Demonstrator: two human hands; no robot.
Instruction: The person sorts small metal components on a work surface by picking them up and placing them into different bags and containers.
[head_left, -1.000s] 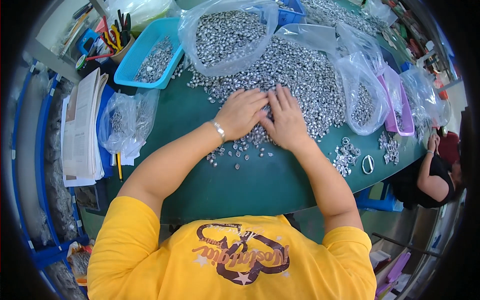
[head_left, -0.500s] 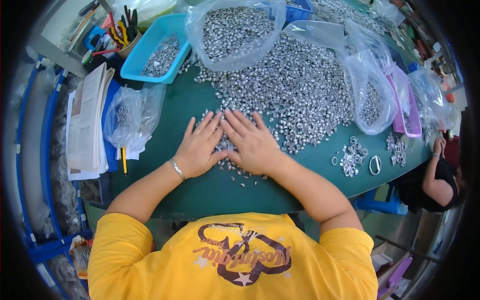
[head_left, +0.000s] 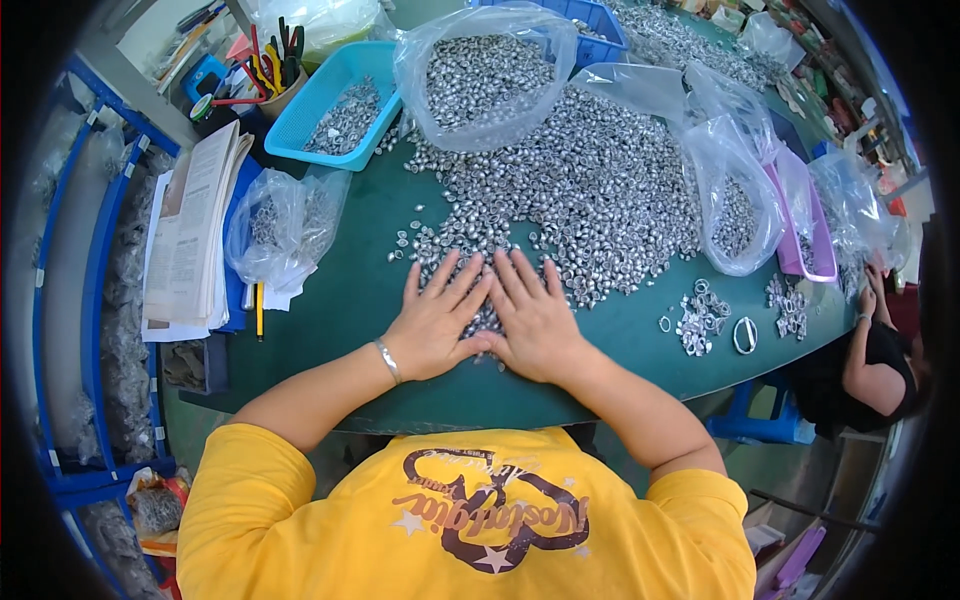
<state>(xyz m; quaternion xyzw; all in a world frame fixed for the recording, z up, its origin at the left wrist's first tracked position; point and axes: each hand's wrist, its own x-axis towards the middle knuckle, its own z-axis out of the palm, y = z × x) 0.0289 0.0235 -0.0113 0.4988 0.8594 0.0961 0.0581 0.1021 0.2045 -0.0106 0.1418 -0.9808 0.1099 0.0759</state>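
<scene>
A broad heap of small, shiny silver cup-like metal pieces (head_left: 600, 190) covers the middle of the green table (head_left: 370, 240). My left hand (head_left: 432, 325) lies palm down at the heap's near edge, fingers stretched toward it. Beside it, my right hand (head_left: 535, 325) is also flat, its fingers spread over the pieces. The two thumbs meet or nearly meet, and some silver pieces show in the gap between the hands. What lies under the palms is hidden. A few loose pieces are scattered just left of my left fingertips.
Behind the heap are a clear bag (head_left: 490, 85) of pieces and a turquoise basket (head_left: 350, 150). Papers (head_left: 190, 240) and a small bag (head_left: 265, 235) lie left. Rightward are another bag (head_left: 735, 220), a purple basket (head_left: 820, 265), ring-like parts (head_left: 703, 318) and another person's arm (head_left: 862, 345).
Both hands have come nearer to the table's front edge and slightly right. Pieces that lay loose in front of the palms are now mostly covered, and more show beyond the left fingertips.
</scene>
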